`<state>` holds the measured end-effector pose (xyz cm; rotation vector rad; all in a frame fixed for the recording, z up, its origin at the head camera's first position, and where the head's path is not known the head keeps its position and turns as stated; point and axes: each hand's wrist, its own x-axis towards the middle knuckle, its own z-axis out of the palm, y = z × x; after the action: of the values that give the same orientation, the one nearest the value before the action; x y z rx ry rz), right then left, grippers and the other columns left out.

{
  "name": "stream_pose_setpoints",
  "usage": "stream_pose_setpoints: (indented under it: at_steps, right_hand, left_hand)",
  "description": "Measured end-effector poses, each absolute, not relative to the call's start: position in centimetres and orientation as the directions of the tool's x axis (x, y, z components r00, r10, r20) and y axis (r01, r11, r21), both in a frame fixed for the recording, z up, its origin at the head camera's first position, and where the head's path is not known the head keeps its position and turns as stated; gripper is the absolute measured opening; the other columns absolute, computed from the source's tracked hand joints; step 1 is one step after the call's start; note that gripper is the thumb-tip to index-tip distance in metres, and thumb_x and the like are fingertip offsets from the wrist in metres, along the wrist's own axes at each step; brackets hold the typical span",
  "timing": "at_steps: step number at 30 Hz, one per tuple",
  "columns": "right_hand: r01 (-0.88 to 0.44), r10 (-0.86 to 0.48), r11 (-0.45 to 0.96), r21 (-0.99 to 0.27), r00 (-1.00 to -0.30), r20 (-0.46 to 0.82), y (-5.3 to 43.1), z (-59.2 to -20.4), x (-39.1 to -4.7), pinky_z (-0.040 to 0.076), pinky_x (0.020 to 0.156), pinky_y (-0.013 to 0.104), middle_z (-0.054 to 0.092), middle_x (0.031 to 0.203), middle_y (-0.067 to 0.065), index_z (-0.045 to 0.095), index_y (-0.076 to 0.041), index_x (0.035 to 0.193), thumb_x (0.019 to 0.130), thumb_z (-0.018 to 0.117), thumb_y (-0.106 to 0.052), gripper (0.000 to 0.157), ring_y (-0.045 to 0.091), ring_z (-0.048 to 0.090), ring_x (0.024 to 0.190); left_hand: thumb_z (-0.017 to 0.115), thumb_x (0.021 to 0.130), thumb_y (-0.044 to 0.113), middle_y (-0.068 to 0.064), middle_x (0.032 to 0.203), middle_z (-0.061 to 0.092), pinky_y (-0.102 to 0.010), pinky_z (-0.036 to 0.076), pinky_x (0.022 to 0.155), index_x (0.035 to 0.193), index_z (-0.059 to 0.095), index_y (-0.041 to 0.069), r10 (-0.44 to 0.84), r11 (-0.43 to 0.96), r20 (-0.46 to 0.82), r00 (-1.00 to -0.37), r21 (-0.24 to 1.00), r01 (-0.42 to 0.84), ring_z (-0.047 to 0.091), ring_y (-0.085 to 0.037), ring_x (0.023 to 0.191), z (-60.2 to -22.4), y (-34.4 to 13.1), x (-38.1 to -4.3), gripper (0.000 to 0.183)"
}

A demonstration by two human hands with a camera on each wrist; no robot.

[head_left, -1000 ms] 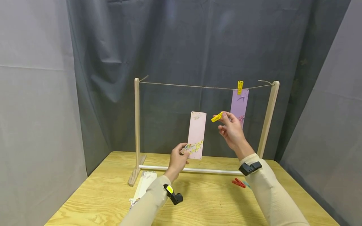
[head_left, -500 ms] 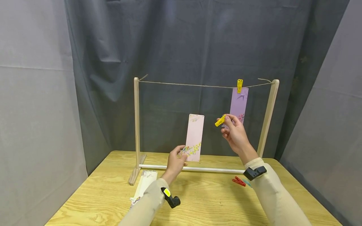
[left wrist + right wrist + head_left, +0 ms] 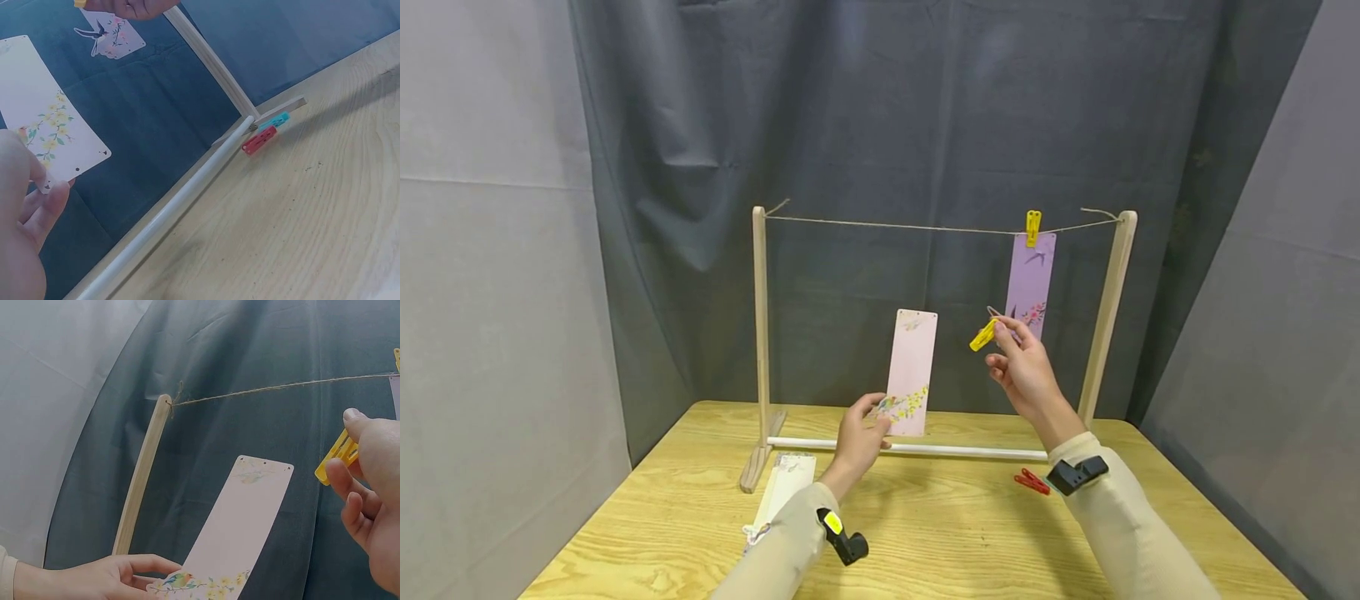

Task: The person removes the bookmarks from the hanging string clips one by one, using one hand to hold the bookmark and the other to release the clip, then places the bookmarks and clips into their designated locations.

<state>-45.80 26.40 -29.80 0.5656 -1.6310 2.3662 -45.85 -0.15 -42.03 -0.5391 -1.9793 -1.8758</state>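
A pale pink bookmark card (image 3: 913, 358) with yellow flowers and a bird stands nearly upright in my left hand (image 3: 859, 437), pinched at its lower left edge between thumb and fingers. My right hand (image 3: 1028, 371) pinches a yellow clothespin (image 3: 983, 335) between thumb and fingertips, to the right of the card and apart from it. Behind that hand a purple card (image 3: 1030, 279) hangs from the string (image 3: 887, 224), held by another yellow clothespin (image 3: 1033, 227). In the right wrist view the pink card (image 3: 240, 519) shows small holes along its top edge.
A wooden frame with a left post (image 3: 761, 325) and right post (image 3: 1108, 317) carries the string; a white rod (image 3: 955, 451) joins its base. Whitish cards (image 3: 786, 492) lie at the table's left. A red clothespin (image 3: 259, 140) and a teal clothespin (image 3: 275, 120) lie near the right foot.
Both hands have moved slightly down, the left one with the pink card and also a little leftward. The right hand has shifted slightly right and turned the yellow clothespin more steeply.
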Motion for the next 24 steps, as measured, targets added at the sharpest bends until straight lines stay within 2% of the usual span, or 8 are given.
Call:
stream_pose_setpoints:
  at_steps: [3, 8, 15, 18, 21, 24]
  right_hand:
    - [-0.399, -0.039, -0.363, -0.842, -0.896, 0.442, 26.5, -30.0, -45.7, 0.045, 0.053, 0.016, 0.05, 0.118, 0.006, 0.056, -0.018, 0.13, 0.106, 0.059, -0.032, 0.028, 0.005, 0.059, 0.059]
    - [-0.413, -0.044, -0.362, -0.836, -0.888, 0.458, 26.8, -30.7, -45.5, 0.045, 0.052, 0.016, 0.058, 0.114, 0.005, 0.059, -0.017, 0.133, 0.106, 0.058, -0.031, 0.03, 0.005, 0.058, 0.059]
    - [-0.407, -0.052, -0.327, -0.853, -0.893, 0.446, 27.3, -31.8, -45.4, 0.046, 0.054, 0.016, 0.057, 0.114, 0.004, 0.058, -0.016, 0.135, 0.106, 0.059, -0.034, 0.034, 0.006, 0.056, 0.06]
    - [-0.407, -0.047, -0.315, -0.857, -0.896, 0.442, 27.3, -32.1, -45.3, 0.046, 0.054, 0.016, 0.058, 0.113, 0.004, 0.057, -0.016, 0.134, 0.105, 0.059, -0.033, 0.034, 0.005, 0.056, 0.06]
    - [-0.401, -0.046, -0.302, -0.865, -0.9, 0.434, 27.4, -32.3, -45.2, 0.046, 0.054, 0.016, 0.059, 0.113, 0.003, 0.057, -0.016, 0.134, 0.105, 0.059, -0.034, 0.034, 0.005, 0.056, 0.061]
    - [-0.394, -0.04, -0.291, -0.872, -0.906, 0.422, 27.5, -32.6, -45.2, 0.046, 0.054, 0.016, 0.058, 0.114, 0.004, 0.056, -0.017, 0.136, 0.105, 0.059, -0.034, 0.035, 0.005, 0.056, 0.061]
  left_hand:
    - [0.059, 0.097, -0.01, -0.024, 0.124, 0.059, -0.027, 0.058, 0.055, 0.135, 0.062, 0.0, 0.023, 0.056, 0.503, -0.864, 0.863, 0.503, 0.063, -0.017, 0.061, -42.4, -0.4, -45.9, 0.04]
    - [0.058, 0.094, -0.014, -0.029, 0.123, 0.057, -0.032, 0.06, 0.055, 0.134, 0.061, -0.005, 0.007, 0.067, 0.496, -0.868, 0.866, 0.495, 0.062, -0.02, 0.059, -43.2, -1.0, -45.9, 0.041]
    - [0.059, 0.097, -0.009, -0.027, 0.132, 0.055, -0.029, 0.06, 0.059, 0.137, 0.06, 0.0, 0.008, 0.059, 0.472, -0.882, 0.88, 0.472, 0.058, -0.013, 0.058, -43.8, -2.4, -45.1, 0.042]
    - [0.059, 0.095, -0.009, -0.027, 0.132, 0.057, -0.032, 0.061, 0.06, 0.136, 0.062, 0.001, 0.002, 0.063, 0.476, -0.879, 0.878, 0.475, 0.059, -0.013, 0.057, -44.0, -2.7, -45.1, 0.042]
    - [0.06, 0.093, -0.01, -0.029, 0.132, 0.057, -0.039, 0.062, 0.06, 0.135, 0.063, 0.0, -0.014, 0.067, 0.477, -0.879, 0.878, 0.475, 0.063, -0.016, 0.061, -44.3, -2.9, -45.1, 0.043]
    - [0.061, 0.091, -0.011, -0.033, 0.137, 0.053, -0.044, 0.062, 0.06, 0.135, 0.063, 0.0, -0.025, 0.073, 0.473, -0.881, 0.88, 0.47, 0.067, -0.026, 0.064, -44.5, -2.9, -44.9, 0.045]
